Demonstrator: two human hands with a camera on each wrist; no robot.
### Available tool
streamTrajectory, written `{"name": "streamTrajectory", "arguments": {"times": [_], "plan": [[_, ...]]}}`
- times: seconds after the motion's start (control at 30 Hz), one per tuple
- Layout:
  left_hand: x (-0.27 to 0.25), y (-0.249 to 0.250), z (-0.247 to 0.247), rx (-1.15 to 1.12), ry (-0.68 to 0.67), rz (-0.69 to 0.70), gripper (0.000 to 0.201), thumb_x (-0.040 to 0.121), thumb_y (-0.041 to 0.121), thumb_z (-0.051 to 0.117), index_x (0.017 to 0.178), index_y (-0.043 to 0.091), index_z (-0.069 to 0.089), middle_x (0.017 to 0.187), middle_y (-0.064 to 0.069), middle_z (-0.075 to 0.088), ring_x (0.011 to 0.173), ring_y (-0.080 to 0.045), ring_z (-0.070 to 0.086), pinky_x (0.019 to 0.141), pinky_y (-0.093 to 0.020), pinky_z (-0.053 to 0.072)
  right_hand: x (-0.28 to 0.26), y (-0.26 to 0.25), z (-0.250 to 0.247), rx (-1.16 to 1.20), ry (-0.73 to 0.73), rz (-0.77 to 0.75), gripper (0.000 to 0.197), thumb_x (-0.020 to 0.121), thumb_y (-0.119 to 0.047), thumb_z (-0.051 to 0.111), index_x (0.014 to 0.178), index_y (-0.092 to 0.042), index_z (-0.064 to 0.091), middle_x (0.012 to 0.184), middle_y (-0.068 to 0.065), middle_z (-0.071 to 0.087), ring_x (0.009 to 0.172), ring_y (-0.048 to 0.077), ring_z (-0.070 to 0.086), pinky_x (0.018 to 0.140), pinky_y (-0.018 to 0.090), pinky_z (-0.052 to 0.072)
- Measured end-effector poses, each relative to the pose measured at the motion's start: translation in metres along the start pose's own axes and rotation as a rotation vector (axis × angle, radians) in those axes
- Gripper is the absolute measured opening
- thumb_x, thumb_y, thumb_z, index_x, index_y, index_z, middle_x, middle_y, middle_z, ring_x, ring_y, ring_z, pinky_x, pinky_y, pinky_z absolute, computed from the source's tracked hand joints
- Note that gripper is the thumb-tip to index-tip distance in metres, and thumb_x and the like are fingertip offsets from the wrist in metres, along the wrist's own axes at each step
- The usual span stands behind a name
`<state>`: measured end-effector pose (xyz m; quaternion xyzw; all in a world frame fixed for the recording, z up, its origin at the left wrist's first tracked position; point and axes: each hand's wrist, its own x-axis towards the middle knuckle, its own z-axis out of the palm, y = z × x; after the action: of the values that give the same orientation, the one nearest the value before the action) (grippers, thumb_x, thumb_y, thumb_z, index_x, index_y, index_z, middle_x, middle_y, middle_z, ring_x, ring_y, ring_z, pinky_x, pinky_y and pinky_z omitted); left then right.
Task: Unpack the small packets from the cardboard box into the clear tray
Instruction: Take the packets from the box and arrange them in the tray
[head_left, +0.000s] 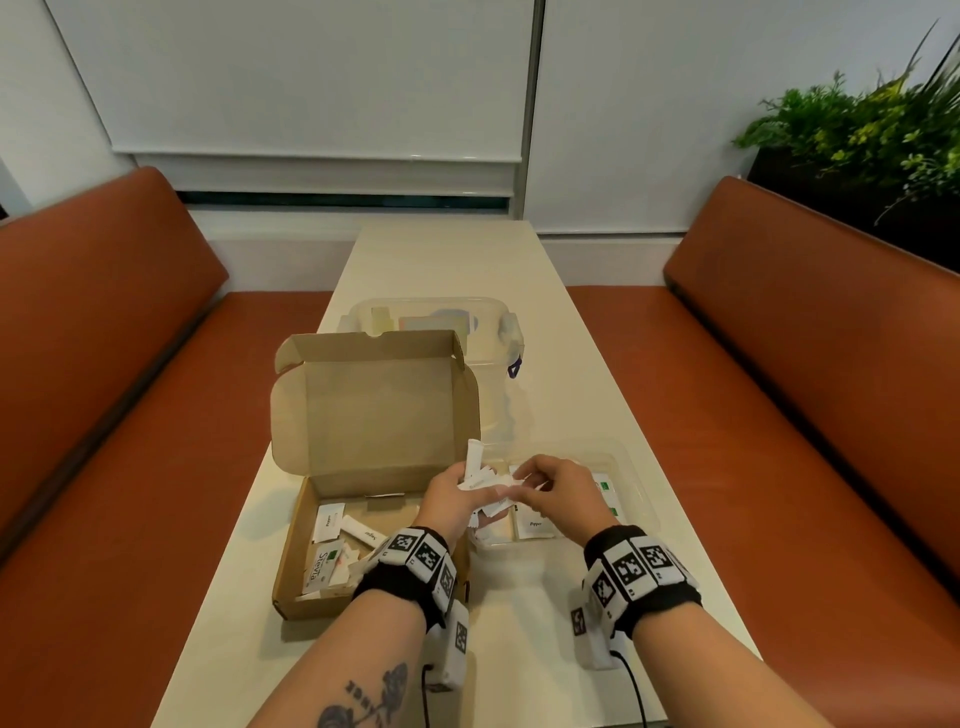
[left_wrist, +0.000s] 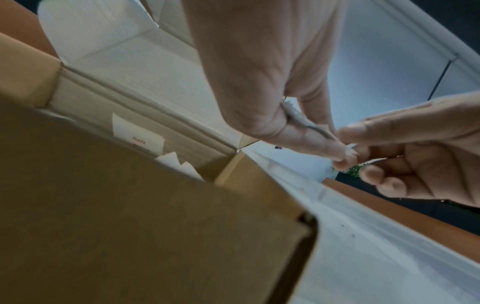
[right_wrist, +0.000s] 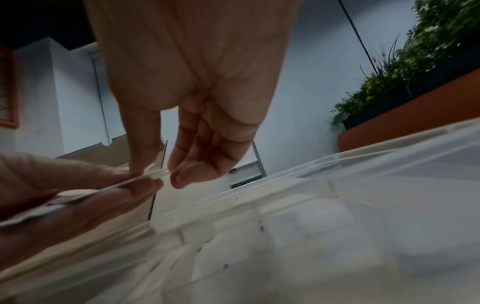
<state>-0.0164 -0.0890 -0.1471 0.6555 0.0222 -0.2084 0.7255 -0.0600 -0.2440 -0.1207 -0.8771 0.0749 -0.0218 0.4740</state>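
Above one tray, two hands pinch perhaps five packets.

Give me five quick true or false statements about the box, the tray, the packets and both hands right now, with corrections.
1. The cardboard box has its lid open. True.
2. The left hand is empty. False: it grips a bunch of white packets.
3. The right hand pinches a packet from that bunch. True.
4. The clear tray sits left of the box. False: it is on the right.
5. The box is emptied. False: packets remain, including a Stevia packet.
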Motion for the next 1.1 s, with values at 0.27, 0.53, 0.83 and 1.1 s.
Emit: {"name": "streamTrajectory", "arguments": {"times": [0.27, 0.53, 0.83, 1.1], "plan": [[0.0014, 0.0040, 0.0029, -0.255, -0.009, -0.103, 0.010, 0.094, 0.004, 0.054, 0.101, 0.002, 0.062, 0.095, -0.018, 0.066, 0.083, -0.031, 0.066, 0.060, -0.036, 0.060, 0.0012, -0.0037, 0.0026, 0.113, 0.005, 0.048, 0.023, 0.069, -0.006, 0.081, 0.084, -0.008, 0.063, 0.066, -0.003, 0.055, 0.057, 0.010, 0.053, 0.065, 0.030, 0.054], [0.0016, 0.0038, 0.0008, -0.176, -0.009, -0.134, 0.019, 0.093, -0.002, 0.052, 0.108, 0.008, 0.059, 0.102, -0.014, 0.065, 0.094, -0.031, 0.064, 0.062, -0.035, 0.058, -0.0002, 0.0015, 0.0062, 0.047, -0.009, 0.054, 0.015, 0.073, -0.008, 0.077, 0.081, -0.011, 0.066, 0.083, 0.003, 0.067, 0.071, 0.012, 0.062, 0.074, 0.029, 0.056], [-0.0020, 0.0060, 0.0016, -0.188, -0.020, -0.149, 0.022, 0.095, -0.005, 0.046, 0.112, 0.004, 0.056, 0.104, -0.019, 0.061, 0.094, -0.033, 0.061, 0.063, -0.038, 0.057, 0.0000, -0.0038, 0.0078, -0.127, -0.049, -0.075, 0.036, 0.073, -0.013, 0.078, 0.105, -0.026, 0.069, 0.101, -0.008, 0.056, 0.085, 0.005, 0.058, 0.070, 0.014, 0.046], [-0.0035, 0.0041, 0.0035, -0.121, -0.012, -0.125, 0.021, 0.093, -0.009, 0.046, 0.109, 0.003, 0.053, 0.107, -0.023, 0.056, 0.095, -0.035, 0.059, 0.059, -0.032, 0.059, -0.0005, 0.0017, 0.0070, -0.175, -0.041, -0.073, 0.032, 0.074, -0.015, 0.078, 0.103, -0.024, 0.067, 0.101, -0.007, 0.060, 0.086, 0.006, 0.060, 0.075, 0.012, 0.046]]}}
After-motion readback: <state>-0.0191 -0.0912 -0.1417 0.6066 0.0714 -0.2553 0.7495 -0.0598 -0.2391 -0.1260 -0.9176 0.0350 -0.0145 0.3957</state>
